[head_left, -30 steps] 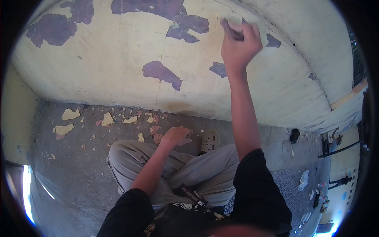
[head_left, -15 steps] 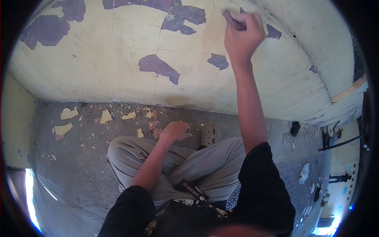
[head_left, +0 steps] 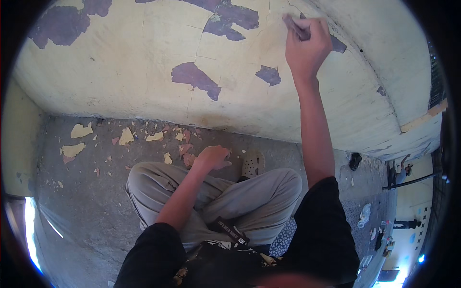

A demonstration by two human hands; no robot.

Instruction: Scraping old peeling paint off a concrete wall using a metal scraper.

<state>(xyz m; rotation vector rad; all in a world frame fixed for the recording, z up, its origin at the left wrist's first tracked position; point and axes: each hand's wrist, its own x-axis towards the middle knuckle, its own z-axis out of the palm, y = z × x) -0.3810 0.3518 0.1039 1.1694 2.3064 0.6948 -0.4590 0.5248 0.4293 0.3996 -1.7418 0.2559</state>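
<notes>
My right hand (head_left: 309, 48) is raised against the cream wall (head_left: 245, 62), its fingers closed round a small greyish-brown piece (head_left: 296, 28) that looks folded; its exact kind cannot be made out. The piece's end is at the painted surface, beside a purple-grey bare patch (head_left: 338, 44). My left hand (head_left: 212, 157) hangs loosely bent above my crossed legs, thumb apart from the fingers, with no object visible in it. Other bare patches, such as one shaped like a long leaf (head_left: 196, 80) and a smaller one (head_left: 269, 75), mark the wall where paint has come off.
Flakes of cream and reddish paint (head_left: 126, 136) litter the concrete floor (head_left: 96, 187) along the wall's foot. A perforated clog (head_left: 252, 164) is on my foot. Off to the right lie a black item (head_left: 355, 161) and a clear plastic bag (head_left: 365, 215). Other people (head_left: 407, 224) are far right.
My view has shifted slightly. My right hand, still gripping the greyish-brown piece, appears a little farther right, near the same stretch of wall. My left hand has barely moved.
</notes>
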